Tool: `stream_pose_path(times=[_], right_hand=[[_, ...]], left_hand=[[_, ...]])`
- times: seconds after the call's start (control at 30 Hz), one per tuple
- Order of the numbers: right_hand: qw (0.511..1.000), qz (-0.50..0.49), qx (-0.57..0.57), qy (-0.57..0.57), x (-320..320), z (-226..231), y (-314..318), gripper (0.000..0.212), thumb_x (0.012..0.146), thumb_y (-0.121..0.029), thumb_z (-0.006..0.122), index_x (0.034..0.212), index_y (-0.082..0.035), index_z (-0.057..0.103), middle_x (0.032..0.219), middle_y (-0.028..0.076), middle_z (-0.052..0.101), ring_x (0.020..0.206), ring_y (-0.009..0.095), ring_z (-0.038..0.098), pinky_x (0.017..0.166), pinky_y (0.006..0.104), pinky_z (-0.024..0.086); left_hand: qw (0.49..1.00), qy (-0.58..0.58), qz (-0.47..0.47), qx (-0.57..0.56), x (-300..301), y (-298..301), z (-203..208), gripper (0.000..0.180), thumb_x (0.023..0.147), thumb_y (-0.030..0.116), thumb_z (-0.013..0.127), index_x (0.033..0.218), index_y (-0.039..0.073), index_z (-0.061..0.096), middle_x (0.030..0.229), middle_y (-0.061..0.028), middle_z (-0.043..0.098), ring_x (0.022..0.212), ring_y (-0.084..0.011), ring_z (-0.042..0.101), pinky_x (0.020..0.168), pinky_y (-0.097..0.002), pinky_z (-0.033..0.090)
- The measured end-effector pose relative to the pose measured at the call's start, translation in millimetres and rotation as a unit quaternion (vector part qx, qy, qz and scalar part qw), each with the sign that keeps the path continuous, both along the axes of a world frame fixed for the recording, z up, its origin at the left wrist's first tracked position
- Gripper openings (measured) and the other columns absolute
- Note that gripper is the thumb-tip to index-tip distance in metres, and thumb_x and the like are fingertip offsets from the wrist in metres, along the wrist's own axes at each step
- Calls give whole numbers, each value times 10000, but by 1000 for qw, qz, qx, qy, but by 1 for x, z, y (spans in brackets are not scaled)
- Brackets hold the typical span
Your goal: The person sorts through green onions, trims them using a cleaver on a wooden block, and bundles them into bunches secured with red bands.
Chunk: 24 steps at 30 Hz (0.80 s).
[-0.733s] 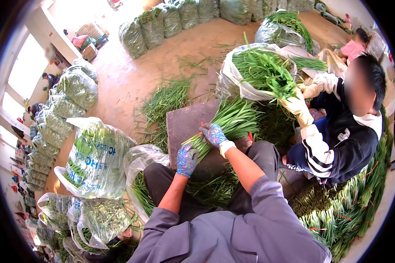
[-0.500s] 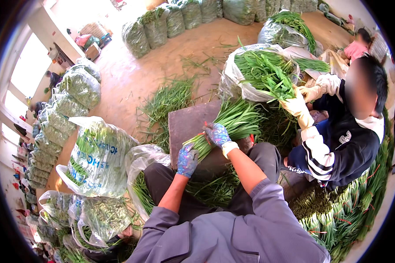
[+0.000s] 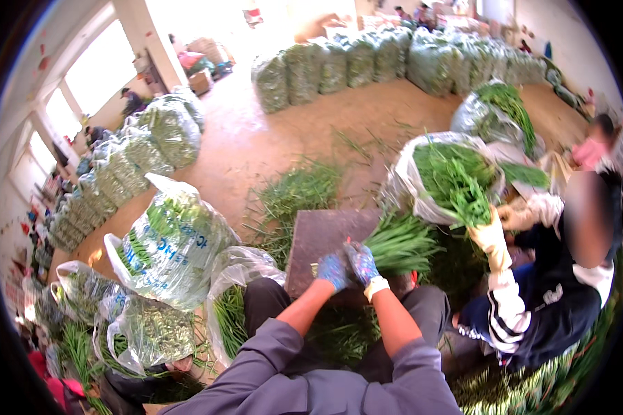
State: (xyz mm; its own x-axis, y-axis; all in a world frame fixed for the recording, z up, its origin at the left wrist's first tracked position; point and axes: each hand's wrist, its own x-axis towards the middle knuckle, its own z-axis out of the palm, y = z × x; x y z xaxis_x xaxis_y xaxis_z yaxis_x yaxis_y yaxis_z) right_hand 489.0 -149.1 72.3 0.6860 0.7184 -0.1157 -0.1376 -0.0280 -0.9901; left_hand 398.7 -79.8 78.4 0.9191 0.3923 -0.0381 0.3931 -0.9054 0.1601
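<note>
A bunch of green chives [image 3: 405, 243] lies across the dark board [image 3: 316, 235] in front of my knees, its leaves fanning out to the right. My right hand [image 3: 361, 263], in a blue patterned glove with a pale cuff, is closed around the bunch near its middle. Close beside it, my left hand [image 3: 331, 271], gloved the same way, is closed on the stem end; a few pale cut ends show left of its fingers. The palms and the underside of the bunch are hidden.
At right a co-worker's yellow-gloved hand [image 3: 490, 238] holds greens by an open plastic bag [image 3: 403, 181]. A full printed bag [image 3: 180, 252] stands at left, near an open bag of chives [image 3: 234, 315]. Loose leaves [image 3: 301, 190] litter the floor; filled bags [image 3: 332, 66] line the back.
The view has tilted up and shifted left. My two hands have come closer together on the bunch, and the stems between them are now mostly covered. The co-worker still holds greens by the bag.
</note>
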Motion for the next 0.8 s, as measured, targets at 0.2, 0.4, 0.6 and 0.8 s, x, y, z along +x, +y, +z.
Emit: stream_pose_path(times=[0.2,0.4,0.6,0.8], right_hand=[[989,-26,-20,-146,8,-17,15,333,959,-277,559,1026,27,677,882,208,693,826,348,646,770,423,495],[970,39,-46,-234,-32,8,-13,357,953,-322,516,984,-9,685,933,253,667,924,449,615,792,500,489],[967,25,-102,-233,-19,25,-54,329,943,-308,586,1052,-12,680,884,219,690,815,382,662,725,441,515],[977,78,-192,56,-1,50,-94,613,899,-424,692,1254,58,559,1066,150,676,821,190,657,757,340,519]], left_hand=[[995,-29,71,62,5,-12,-50,438,780,439,648,1082,123,672,970,-151,716,884,-356,697,798,-491,546],[983,63,113,-133,-15,51,-64,501,772,441,696,1110,73,675,1024,-189,708,976,-377,678,819,-440,556],[966,30,162,-199,6,37,-52,588,622,442,839,1032,43,705,983,-167,724,965,-322,693,864,-389,541],[760,-81,138,-630,-43,47,-49,393,775,191,789,1096,-8,684,965,-103,726,845,-194,701,798,-344,565]])
